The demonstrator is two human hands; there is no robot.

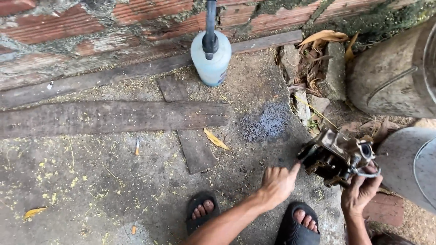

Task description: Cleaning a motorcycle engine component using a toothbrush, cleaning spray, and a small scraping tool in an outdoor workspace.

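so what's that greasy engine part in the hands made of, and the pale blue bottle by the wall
The grimy engine part, held in the right hand with the left hand touching it, looks like cast metal: dull grey-brown, oily, with hard machined edges. The pale blue bottle seems translucent plastic, smooth and slightly glossy, with a dark pump top.

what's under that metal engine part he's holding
The right hand cups the grimy metal engine part from below; the left hand touches its side. Concrete ground lies beneath; its underside is hidden.
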